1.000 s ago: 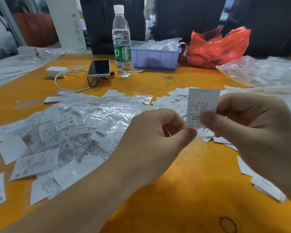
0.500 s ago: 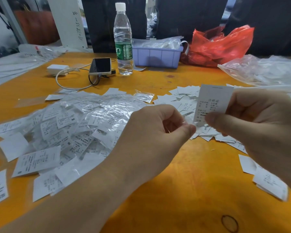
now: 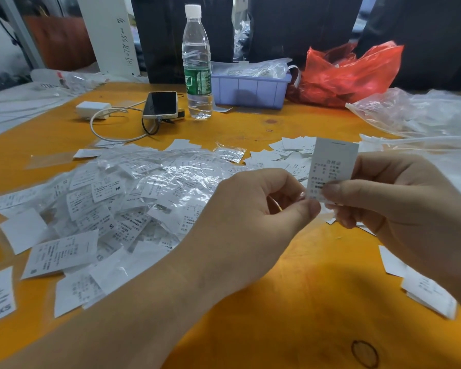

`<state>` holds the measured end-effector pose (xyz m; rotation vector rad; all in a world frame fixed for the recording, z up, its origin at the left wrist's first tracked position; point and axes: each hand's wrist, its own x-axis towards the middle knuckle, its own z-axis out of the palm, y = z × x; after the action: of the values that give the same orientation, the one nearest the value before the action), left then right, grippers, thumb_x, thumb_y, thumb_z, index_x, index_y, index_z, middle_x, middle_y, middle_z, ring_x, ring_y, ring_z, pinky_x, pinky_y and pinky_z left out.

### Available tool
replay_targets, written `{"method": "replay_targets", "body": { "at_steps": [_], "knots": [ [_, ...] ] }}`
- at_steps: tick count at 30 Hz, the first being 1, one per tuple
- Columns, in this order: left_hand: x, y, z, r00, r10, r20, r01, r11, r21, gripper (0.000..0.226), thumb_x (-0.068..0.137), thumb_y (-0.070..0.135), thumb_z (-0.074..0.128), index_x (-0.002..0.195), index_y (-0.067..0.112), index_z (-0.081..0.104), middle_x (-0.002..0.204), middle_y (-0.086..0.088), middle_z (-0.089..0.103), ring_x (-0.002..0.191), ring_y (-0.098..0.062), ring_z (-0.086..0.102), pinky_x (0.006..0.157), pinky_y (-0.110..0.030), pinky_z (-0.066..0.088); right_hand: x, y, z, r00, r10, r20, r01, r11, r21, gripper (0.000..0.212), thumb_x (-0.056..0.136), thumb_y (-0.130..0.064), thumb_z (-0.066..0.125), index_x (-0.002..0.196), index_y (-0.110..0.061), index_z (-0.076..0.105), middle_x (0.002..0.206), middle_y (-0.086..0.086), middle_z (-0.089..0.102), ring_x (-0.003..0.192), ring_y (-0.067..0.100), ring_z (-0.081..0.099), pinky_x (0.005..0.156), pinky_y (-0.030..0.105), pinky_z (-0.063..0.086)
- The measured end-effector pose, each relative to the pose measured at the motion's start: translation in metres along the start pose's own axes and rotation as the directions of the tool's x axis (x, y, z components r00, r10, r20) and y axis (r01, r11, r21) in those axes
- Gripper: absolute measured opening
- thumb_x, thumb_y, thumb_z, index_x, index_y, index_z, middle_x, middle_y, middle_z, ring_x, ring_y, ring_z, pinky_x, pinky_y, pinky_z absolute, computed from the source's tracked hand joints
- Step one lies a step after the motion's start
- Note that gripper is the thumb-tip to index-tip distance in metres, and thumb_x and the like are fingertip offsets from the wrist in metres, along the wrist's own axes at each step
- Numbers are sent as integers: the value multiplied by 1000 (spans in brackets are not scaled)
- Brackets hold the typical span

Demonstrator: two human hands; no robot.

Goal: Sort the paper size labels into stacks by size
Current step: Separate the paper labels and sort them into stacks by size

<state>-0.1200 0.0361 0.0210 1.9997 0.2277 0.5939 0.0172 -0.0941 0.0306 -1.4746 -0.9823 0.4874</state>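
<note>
- The right hand (image 3: 399, 209) pinches one paper size label (image 3: 330, 169) between thumb and fingers, upright above the orange table (image 3: 290, 302); the left hand (image 3: 250, 217) is curled just beside it, thumb tip near the label's lower corner, and whether it grips the label or a clear sleeve cannot be told.
- The right thumb covers the lower lines of print, where the size letter probably sits; a misread there would likely send the label to the wrong stack.
- The big heap of labels in clear sleeves (image 3: 112, 203) lies under the left forearm, so a sweep of that arm could drag slippery sleeves across the table and mix them.
- The sorted labels (image 3: 285, 153) beyond the hands are loosely fanned, not squared; a careless drop could scatter them or blur where one stack ends.
- The loose labels at the near right edge (image 3: 426, 291) sit close to the table's rim, and the right wrist could knock them off.
- The paper is thin, so two labels could cling together unnoticed.
</note>
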Motion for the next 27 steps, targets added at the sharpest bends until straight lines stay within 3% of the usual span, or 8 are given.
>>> {"method": "replay_targets", "body": {
  "at_steps": [5,11,15,18,21,24,27],
  "knots": [
    [0,-1,-2,1000,1,19,-1,1000,0,18,88,29,71,73,19,67,56,17,54,49,-1,45,48,-10,36,-2,-1,2,998,-48,42,48,999,-3,23,67,-14,70,87,-20,80,80,17,71,57,21,53,48,23,45],
    [-1,0,-2,999,1,46,-1,1000,1,21,90,30,68,72,19,65,56,15,52,49,-2,43,46,-11,35,-2,-2,3,995,-42,93,43,999,-2,21,65,-29,77,84,-22,80,89,8,75,61,14,54,50,21,46],
    [-2,0,-3,998,-11,58,11,1000,8,19,89,30,68,75,18,67,62,5,60,50,-2,46,47,-16,37,-1,-1,-7,998,-42,36,43,999,-22,53,55,-59,83,72,-10,71,86,20,71,64,24,51,57,26,47],
    [-1,1,-3,998,-20,56,21,1000,-11,18,89,30,68,77,17,69,66,3,62,52,-7,47,48,-18,39,-2,-3,-4,998,-56,37,56,998,-4,57,56,-58,82,73,-6,69,86,15,74,64,24,50,56,23,48],
    [-1,3,-3,998,-34,60,37,998,-41,18,89,31,68,81,14,71,72,-5,64,65,-25,55,55,-33,45,-4,-1,1,998,-58,22,58,998,-14,60,55,-59,83,76,-3,70,82,14,72,65,31,50,58,31,47],
    [0,4,-5,995,-70,71,77,992,-98,21,89,31,67,83,12,71,84,-16,65,73,-34,55,68,-44,44,-5,-2,2,997,-73,-19,73,996,-49,57,55,-61,81,73,-8,71,75,5,72,68,39,49,66,48,46],
    [2,5,-7,992,-112,63,120,981,-151,22,89,33,67,79,13,70,88,-17,67,64,-25,53,65,-46,46,-6,-4,2,995,-94,-18,92,993,-77,55,56,-60,80,73,-8,71,78,6,74,66,25,52,63,35,47]
  ]
}}
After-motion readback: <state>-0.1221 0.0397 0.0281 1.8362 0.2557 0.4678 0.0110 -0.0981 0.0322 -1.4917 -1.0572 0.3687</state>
